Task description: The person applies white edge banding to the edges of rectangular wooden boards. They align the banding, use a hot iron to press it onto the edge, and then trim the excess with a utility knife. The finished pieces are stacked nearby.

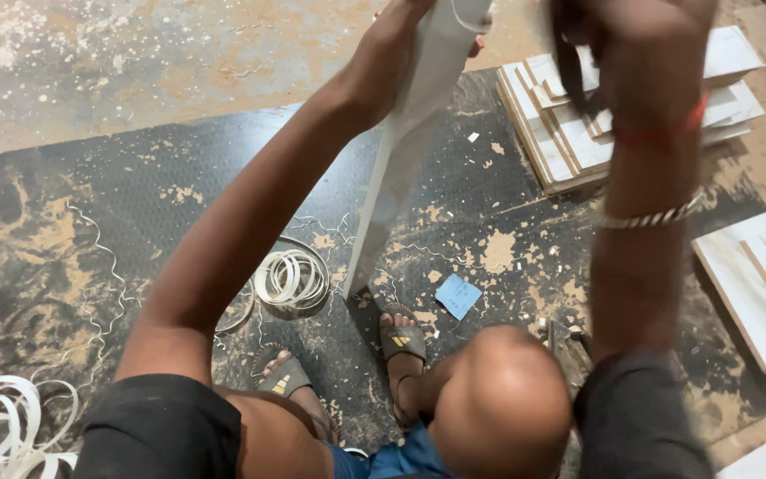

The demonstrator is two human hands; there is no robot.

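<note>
My left hand was clamped round the top of a long pale board, standing nearly upright, its lower end down on the dark mat just by my sandalled foot. My right hand was up beside it, blurred, closed on something dark I couldn't make out. Beyond it sat a stack of pale panels. A coil of white edge strip lay near the board's foot, a blue scrap close by, sawdust all over the floor.
</note>
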